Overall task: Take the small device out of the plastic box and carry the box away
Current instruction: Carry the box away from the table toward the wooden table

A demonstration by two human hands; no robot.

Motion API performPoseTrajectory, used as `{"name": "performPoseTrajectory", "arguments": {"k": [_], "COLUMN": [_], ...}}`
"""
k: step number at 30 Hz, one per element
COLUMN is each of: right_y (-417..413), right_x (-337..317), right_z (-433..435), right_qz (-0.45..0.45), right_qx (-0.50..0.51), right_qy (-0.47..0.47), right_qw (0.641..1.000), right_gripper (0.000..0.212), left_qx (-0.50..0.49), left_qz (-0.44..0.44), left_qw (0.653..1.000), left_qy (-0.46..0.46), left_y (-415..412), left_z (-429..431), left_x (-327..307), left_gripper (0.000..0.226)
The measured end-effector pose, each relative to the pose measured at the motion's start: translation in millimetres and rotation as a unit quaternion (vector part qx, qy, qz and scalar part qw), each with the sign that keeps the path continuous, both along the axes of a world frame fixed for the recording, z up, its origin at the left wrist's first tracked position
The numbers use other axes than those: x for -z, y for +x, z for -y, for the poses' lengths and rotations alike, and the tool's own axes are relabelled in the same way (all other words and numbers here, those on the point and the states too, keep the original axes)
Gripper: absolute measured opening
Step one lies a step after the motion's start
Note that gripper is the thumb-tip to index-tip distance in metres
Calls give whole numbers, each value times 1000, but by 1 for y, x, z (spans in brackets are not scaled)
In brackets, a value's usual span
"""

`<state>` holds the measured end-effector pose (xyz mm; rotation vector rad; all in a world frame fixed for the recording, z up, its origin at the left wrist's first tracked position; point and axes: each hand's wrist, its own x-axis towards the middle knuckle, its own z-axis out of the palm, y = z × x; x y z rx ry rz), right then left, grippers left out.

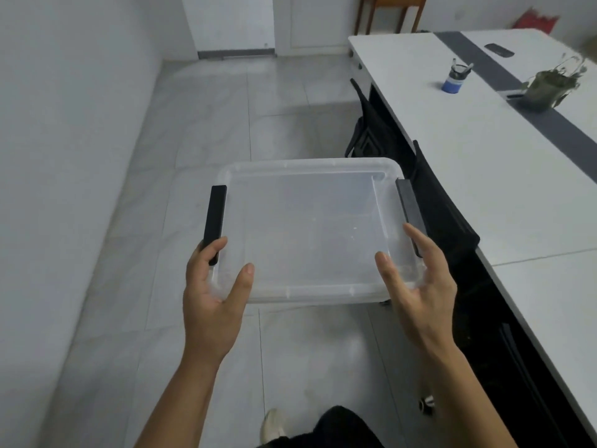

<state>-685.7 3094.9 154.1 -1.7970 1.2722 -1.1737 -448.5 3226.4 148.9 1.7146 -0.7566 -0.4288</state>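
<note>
A clear plastic box [310, 227] with a translucent lid and two black side latches hangs in the air above the tiled floor. My left hand [213, 286] grips its near left corner, fingers curled over the black latch and thumb on the lid. My right hand [416, 279] holds the near right corner, thumb on the lid and fingers spread along the right edge by the other latch. Nothing shows through the lid. A small dark flat device [499, 50] lies far back on the white table; I cannot tell whether it is the task's device.
A long white table [484, 163] with a grey strip runs along the right. On it stand a blue-based cup [454, 77] and a wilted potted plant [549, 87]. Black chairs [429, 189] are tucked under its edge. A white wall is on the left, a door ahead.
</note>
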Motion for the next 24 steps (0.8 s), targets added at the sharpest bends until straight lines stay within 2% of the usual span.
{"name": "performPoseTrajectory", "arguments": {"k": [8, 12, 16, 20, 24], "right_y": [88, 141, 204, 274, 340], "right_x": [21, 32, 15, -5, 4], "right_z": [208, 343, 471, 578, 679], "right_qz": [24, 38, 36, 29, 23], "right_qx": [76, 63, 36, -1, -12], "right_qy": [24, 41, 41, 40, 45], "right_qw": [997, 996, 998, 999, 999], "right_gripper": [58, 59, 62, 61, 61], "left_qx": [63, 56, 26, -13, -25], "left_qz": [11, 27, 30, 28, 24], "left_qw": [998, 998, 999, 1000, 999], "left_qy": [15, 22, 12, 5, 4], "left_y": [102, 155, 211, 275, 339], "left_z": [242, 373, 486, 578, 678], "left_x": [7, 15, 0, -7, 7], "left_gripper": [48, 50, 50, 48, 48]}}
